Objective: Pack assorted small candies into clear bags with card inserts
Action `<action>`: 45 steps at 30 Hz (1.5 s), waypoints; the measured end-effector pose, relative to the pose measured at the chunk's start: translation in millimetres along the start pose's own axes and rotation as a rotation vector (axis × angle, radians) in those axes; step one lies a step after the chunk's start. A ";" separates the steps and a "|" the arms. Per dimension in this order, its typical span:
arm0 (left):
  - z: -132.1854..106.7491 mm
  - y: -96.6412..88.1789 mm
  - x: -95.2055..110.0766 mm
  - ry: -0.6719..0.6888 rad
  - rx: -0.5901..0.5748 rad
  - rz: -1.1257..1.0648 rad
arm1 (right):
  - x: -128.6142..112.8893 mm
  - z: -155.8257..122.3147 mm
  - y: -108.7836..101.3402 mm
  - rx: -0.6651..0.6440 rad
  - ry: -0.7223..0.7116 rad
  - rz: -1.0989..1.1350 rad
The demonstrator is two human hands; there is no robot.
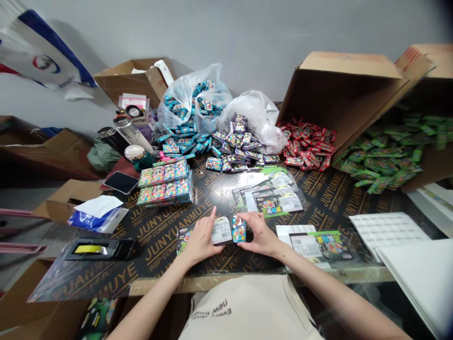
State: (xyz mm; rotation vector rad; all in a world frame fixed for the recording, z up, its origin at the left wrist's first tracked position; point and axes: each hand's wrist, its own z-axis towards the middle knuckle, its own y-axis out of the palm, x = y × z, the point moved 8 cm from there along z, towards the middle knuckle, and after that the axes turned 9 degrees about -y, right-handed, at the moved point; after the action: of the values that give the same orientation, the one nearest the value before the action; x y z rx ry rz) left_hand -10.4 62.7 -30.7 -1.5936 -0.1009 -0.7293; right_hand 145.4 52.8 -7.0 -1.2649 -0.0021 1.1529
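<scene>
Near the front edge of the table, my left hand (pixel 201 240) lies over a printed black card package (pixel 221 229), thumb and index finger stretched apart. The package's white label with a barcode shows beside the fingers, and the hand covers much of the rest. My right hand (pixel 261 235) pinches a small blue candy packet (pixel 239 229) between thumb and fingers, holding it upright against the right end of the package. Behind my hands, several similar printed packages (pixel 274 200) lie overlapped. Another printed package (pixel 320 245) rests right of my right hand.
Stacked candy packs (pixel 164 184) stand at the left, near a phone (pixel 121 182) and a tape dispenser (pixel 102 248). Behind are heaps of blue packets (pixel 180 139), purple packets (pixel 237 141) and red packets (pixel 309 144). A carton holds green packets (pixel 385 151). White sheets (pixel 387 231) lie right.
</scene>
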 end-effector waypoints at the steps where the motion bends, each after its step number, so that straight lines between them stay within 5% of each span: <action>1: 1.6 -1.6 0.7 0.004 -0.007 -0.016 | -0.1 0.8 0.7 -0.009 -0.013 0.021; 7: 10.6 -4.7 5.4 0.038 -0.065 -0.090 | 7.1 5.6 3.5 -0.038 -0.076 0.078; 11: 18.5 -10.8 -2.3 -0.016 0.000 -0.106 | 9.3 0.1 -3.9 0.138 0.027 -0.006; 14: 22.4 -10.5 -5.3 -0.029 0.002 -0.122 | 4.8 7.0 4.1 0.069 0.013 0.023; 16: 23.4 -7.9 -6.7 -0.033 0.000 -0.127 | 14.6 24.7 -1.8 0.082 0.014 -0.009; 19: 22.0 0.6 -9.9 -0.045 -0.003 -0.110 | 62.5 66.0 -30.1 0.258 0.209 -0.235; 23: 16.4 22.7 -11.0 -0.043 -0.072 -0.053 | 120.3 136.1 -24.5 0.061 0.342 -0.503; 30: 10.4 36.8 -15.2 -0.080 -0.089 -0.061 | 133.6 189.0 -9.5 0.094 0.338 -0.529; 34: 15.2 25.7 -17.5 -0.108 -0.051 -0.258 | 125.4 174.6 -15.4 0.107 0.345 -0.482; 38: 32.7 3.7 -34.1 -0.431 0.145 -0.858 | 82.0 124.3 -16.0 0.197 0.248 -0.220; 42: 55.3 12.1 -9.8 -0.532 0.022 -1.518 | 39.6 60.6 -2.3 0.277 0.275 0.425; 45: 60.9 15.7 11.3 -0.515 -0.024 -1.603 | 26.8 26.5 2.7 0.228 0.343 0.603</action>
State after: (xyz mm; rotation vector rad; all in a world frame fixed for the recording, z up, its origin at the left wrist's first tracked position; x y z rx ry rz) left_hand 29.6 112.0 -37.4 -1.4497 -1.8851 -1.4339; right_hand 141.5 89.7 -14.2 -1.2774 0.7900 1.3758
